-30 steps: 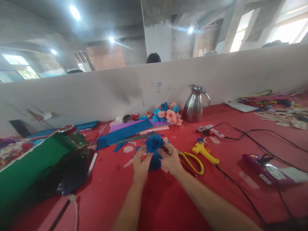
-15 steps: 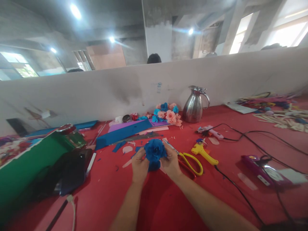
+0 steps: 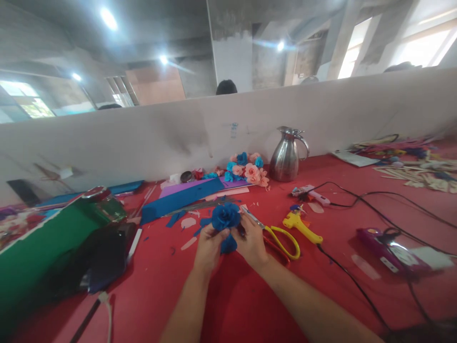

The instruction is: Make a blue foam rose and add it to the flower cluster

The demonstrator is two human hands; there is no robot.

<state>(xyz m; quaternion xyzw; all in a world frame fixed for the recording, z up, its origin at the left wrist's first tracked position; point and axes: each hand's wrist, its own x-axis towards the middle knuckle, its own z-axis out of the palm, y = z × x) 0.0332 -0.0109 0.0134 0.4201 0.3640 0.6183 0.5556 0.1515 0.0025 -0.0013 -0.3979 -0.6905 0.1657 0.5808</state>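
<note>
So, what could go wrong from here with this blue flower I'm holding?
The blue flower might crease if your left hand pinches too hard. Your right hand is close to the scissors and could knock them. The yellow glue gun lies farther right; if hot, which I can't tell, it might burn on contact.

Matt paper flower [image 3: 226, 215], shiny metal jug [image 3: 284, 158]
</note>
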